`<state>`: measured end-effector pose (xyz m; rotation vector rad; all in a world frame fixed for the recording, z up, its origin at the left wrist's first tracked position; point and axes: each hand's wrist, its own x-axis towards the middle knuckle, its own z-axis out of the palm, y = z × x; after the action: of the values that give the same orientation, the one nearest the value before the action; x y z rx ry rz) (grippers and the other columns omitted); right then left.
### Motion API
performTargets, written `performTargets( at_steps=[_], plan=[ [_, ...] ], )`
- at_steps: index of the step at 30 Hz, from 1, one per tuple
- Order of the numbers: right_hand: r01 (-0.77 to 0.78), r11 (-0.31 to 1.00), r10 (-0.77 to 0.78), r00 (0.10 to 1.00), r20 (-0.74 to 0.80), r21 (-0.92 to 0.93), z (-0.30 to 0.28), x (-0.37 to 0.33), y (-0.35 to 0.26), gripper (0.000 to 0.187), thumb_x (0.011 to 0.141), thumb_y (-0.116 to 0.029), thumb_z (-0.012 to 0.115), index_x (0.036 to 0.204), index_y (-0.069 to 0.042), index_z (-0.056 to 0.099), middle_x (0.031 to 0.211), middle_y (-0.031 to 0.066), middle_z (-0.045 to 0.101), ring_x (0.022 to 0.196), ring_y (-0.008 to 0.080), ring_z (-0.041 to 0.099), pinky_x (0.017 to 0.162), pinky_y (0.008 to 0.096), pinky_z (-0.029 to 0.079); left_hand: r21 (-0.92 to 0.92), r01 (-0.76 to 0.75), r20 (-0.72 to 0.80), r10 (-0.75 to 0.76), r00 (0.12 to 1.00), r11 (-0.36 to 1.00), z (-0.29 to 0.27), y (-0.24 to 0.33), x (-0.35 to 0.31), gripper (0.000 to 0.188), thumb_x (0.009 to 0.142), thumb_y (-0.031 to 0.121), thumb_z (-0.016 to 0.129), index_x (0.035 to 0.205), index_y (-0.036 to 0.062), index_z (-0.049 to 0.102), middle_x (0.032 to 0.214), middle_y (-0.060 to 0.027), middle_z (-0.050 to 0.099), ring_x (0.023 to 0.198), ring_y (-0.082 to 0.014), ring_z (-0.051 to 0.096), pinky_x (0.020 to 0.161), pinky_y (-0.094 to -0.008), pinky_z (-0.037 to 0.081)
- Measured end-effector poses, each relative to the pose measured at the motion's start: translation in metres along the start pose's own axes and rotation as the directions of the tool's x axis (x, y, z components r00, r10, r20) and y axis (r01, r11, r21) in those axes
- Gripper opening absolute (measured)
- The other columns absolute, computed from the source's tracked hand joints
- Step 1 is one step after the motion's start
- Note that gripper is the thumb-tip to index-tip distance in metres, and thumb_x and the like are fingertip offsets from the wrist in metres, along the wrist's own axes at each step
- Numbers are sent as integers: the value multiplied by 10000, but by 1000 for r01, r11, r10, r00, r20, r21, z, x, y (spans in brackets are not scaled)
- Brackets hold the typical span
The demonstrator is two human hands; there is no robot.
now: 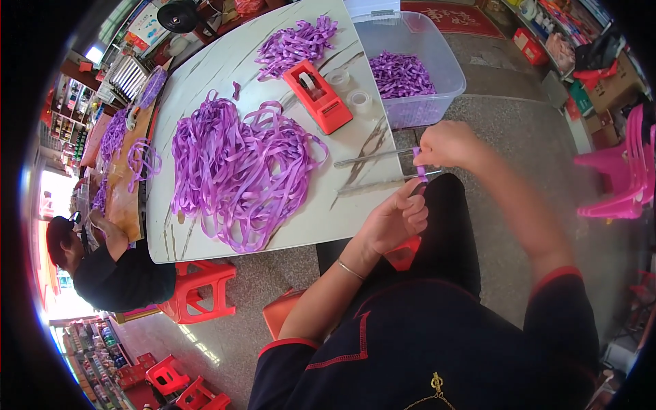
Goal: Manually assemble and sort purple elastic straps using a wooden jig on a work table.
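- Pinching the upper end of a purple strip [419, 160], the right hand [447, 143] sits just off the table's edge, its fingers narrow and bent around the ribbon.
- The left hand [400, 217] is just below, fingers curled in tightly at the strip's lower end; a small dark bit shows by the thumb (whether a tool or only shadow, I cannot tell).
- The strip stands between the two hands, beside the end of a metal bar [369, 159] that juts past the edge of the table [225, 68]; the overhang probably gives the fingers room to work around it.
- Gripping from both ends likely holds the short piece taut and steady.
- A big heap of purple ribbon loops [239, 171] lies on the table, left of the bar, perhaps so that it is within the left arm's reach.
- Farther back are a smaller purple pile [297, 48] and a red tape dispenser [318, 97], with clear tape rolls [359, 102] beside it, seemingly placed for handy use.
- A clear plastic bin [441, 99] stands against the table's far right side, holding many purple pieces [403, 74]; its walls presumably stop them scattering.
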<state>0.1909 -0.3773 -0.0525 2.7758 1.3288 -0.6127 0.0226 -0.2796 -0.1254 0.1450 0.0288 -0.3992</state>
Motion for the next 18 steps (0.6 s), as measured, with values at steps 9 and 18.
performTargets(
  at_steps=[9,18],
  plan=[
    [14,937,22,995,-98,349,36,-3,34,376,771,-426,615,677,-64,649,653,40,623,612,187,594,560,322,463,18,-16,-15,16,1000,1000,-2,2,-5,425,816,99,473,1235,168,448,645,22,321,625,-114,334,609,-239,306],
    [-150,-734,-217,976,-19,662,188,38,21,182,887,-259,502,1029,-159,556,824,-35,571,632,18,497,506,176,377,67,-3,-32,5,999,998,1,1,-1,534,810,127,494,1313,147,316,659,18,327,631,-122,359,606,-240,333]
  ],
)
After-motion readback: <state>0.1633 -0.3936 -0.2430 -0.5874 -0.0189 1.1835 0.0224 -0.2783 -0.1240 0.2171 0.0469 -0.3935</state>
